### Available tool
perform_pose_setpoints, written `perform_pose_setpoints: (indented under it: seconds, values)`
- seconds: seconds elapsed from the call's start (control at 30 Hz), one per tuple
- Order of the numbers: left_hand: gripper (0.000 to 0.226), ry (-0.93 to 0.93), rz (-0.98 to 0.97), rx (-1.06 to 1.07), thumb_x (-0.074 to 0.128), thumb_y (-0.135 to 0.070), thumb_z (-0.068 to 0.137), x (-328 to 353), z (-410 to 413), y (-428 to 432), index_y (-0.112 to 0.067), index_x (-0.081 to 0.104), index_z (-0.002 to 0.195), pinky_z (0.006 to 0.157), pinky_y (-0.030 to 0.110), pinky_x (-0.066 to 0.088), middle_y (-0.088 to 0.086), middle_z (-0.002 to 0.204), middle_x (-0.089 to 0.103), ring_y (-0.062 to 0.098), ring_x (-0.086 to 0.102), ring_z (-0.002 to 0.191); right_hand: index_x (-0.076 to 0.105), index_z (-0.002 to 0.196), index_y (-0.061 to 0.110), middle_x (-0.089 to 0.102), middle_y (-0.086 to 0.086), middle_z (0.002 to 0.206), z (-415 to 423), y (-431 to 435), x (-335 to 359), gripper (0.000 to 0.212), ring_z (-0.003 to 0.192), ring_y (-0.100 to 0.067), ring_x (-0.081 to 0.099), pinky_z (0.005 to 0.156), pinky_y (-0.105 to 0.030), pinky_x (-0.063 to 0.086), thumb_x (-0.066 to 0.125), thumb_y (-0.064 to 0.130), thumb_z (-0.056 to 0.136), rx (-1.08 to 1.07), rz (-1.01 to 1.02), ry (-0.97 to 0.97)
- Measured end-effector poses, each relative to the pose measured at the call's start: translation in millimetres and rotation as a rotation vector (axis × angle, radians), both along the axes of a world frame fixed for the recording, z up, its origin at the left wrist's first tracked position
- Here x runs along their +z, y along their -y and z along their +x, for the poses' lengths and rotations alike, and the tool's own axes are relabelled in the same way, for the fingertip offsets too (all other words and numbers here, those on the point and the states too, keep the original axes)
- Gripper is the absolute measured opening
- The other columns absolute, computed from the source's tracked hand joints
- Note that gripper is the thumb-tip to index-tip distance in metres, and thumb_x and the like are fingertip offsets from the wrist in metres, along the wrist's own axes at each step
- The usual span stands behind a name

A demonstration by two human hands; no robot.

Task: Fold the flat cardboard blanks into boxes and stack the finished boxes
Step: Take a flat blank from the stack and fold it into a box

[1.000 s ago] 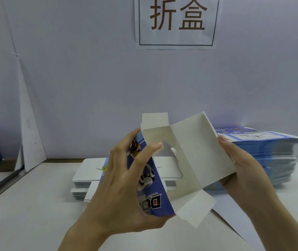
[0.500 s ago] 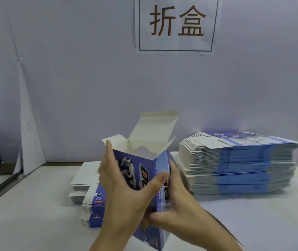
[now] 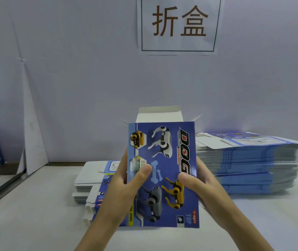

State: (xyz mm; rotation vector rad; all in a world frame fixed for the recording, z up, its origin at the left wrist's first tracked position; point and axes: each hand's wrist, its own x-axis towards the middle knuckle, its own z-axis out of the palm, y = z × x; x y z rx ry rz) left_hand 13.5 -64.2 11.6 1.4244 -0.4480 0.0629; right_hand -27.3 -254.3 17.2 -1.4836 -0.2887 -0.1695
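Box [image 3: 162, 174]: blue, printed with white, grey and yellow robot dogs. Blank stack [image 3: 249, 163]: blue and white. Wall sign [image 3: 179, 24]: white, brown characters.

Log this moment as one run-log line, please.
left hand: holds DOG box | right hand: holds DOG box | top flap: open | tall blank stack: behind, right

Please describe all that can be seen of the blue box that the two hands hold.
The box is blue printed cardboard with white, grey and yellow robot dogs and the word DOG running sideways. It is upright, front face toward the camera. Its white top flap stands open behind. The left hand and the right hand grip its sides, thumbs on the front.
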Motion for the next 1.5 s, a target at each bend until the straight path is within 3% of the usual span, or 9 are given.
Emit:
perform_pose_setpoints:
  seconds: [0.17, 0.53, 0.7, 0.8, 0.93, 1.2, 1.33, 1.4, 1.5]
  values:
    - [0.042, 0.03, -0.071, 0.02, 0.064, -0.047, 0.065, 3, -6, 3, -0.022, 0.065, 0.099, 0.059, 0.02, 0.056, -0.004, 0.09, 0.076, 0.014, 0.073, 0.084, 0.043, 0.132, 0.042, 0.071, 0.009, 0.111, 2, 0, -1, 0.084, 0.101, -0.02, 0.071, 0.068, -0.027, 0.059, 0.078, 0.044, 0.056, -0.043, 0.009, 0.007]
    - [0.041, 0.065, -0.048, 0.024, 0.064, -0.051, 0.064, 3, -6, 2, -0.035, 0.064, 0.102, 0.064, 0.022, 0.057, -0.009, 0.094, 0.074, 0.01, 0.071, 0.089, 0.044, 0.135, 0.037, 0.071, 0.002, 0.116, 1, 0, 0, 0.085, 0.103, -0.024, 0.07, 0.072, -0.031, 0.059, 0.079, 0.042, 0.058, -0.043, 0.012, 0.009]
    - [0.031, 0.074, -0.1, 0.054, 0.062, -0.042, 0.068, 5, -6, -1, -0.017, 0.068, 0.088, 0.057, 0.018, 0.054, -0.002, 0.081, 0.075, 0.014, 0.073, 0.077, 0.044, 0.128, 0.046, 0.071, 0.014, 0.108, -3, -4, 4, 0.083, 0.102, -0.016, 0.071, 0.069, -0.025, 0.059, 0.083, 0.05, 0.054, -0.061, -0.03, 0.045]
    - [0.05, 0.089, -0.038, 0.022, 0.067, -0.05, 0.063, 8, -6, -3, -0.027, 0.062, 0.108, 0.063, 0.019, 0.056, -0.008, 0.093, 0.074, 0.012, 0.072, 0.088, 0.049, 0.127, 0.041, 0.071, 0.009, 0.113, -6, -5, 6, 0.07, 0.102, -0.018, 0.071, 0.073, -0.028, 0.059, 0.076, 0.05, 0.063, -0.056, -0.051, 0.057]
    - [0.093, 0.03, 0.019, 0.02, 0.08, -0.052, 0.058, 7, -1, -4, -0.039, 0.038, 0.139, 0.085, 0.038, 0.058, -0.004, 0.126, 0.061, 0.018, 0.065, 0.109, 0.061, 0.115, 0.025, 0.075, 0.003, 0.107, -11, -8, 7, 0.035, 0.094, -0.016, 0.073, 0.068, -0.021, 0.057, 0.064, 0.03, 0.081, 0.032, -0.018, 0.035]
    - [0.077, 0.074, -0.027, -0.024, 0.073, -0.045, 0.073, 6, -3, -2, -0.043, 0.035, 0.141, 0.071, 0.015, 0.054, -0.014, 0.125, 0.061, 0.003, 0.064, 0.107, 0.06, 0.122, 0.022, 0.074, 0.002, 0.109, -11, -12, 5, 0.04, 0.096, -0.016, 0.072, 0.071, -0.02, 0.056, 0.064, 0.025, 0.082, -0.024, 0.005, 0.122]
    - [0.041, 0.065, -0.155, 0.021, 0.066, -0.041, 0.069, 4, -2, -3, -0.028, 0.066, 0.107, 0.063, 0.019, 0.055, -0.003, 0.097, 0.074, 0.015, 0.072, 0.086, 0.043, 0.138, 0.043, 0.069, 0.008, 0.117, -7, -9, 5, 0.079, 0.106, -0.018, 0.069, 0.08, -0.028, 0.057, 0.075, 0.043, 0.067, -0.071, -0.066, 0.144]
    - [0.029, 0.057, -0.226, 0.069, 0.066, -0.044, 0.065, 3, 0, -4, -0.024, 0.073, 0.084, 0.056, 0.02, 0.054, 0.001, 0.081, 0.075, 0.016, 0.072, 0.074, 0.036, 0.136, 0.055, 0.067, 0.011, 0.12, -6, -2, 5, 0.084, 0.111, -0.02, 0.067, 0.085, -0.035, 0.058, 0.076, 0.043, 0.064, -0.002, -0.04, 0.096]
    - [0.032, -0.002, -0.237, 0.069, 0.067, -0.05, 0.06, 2, 3, -4, -0.027, 0.074, 0.081, 0.054, 0.022, 0.055, 0.001, 0.077, 0.074, 0.016, 0.071, 0.068, 0.042, 0.134, 0.052, 0.066, 0.003, 0.127, -9, 2, 9, 0.082, 0.113, -0.026, 0.066, 0.085, -0.038, 0.058, 0.082, 0.043, 0.062, 0.127, 0.012, 0.037]
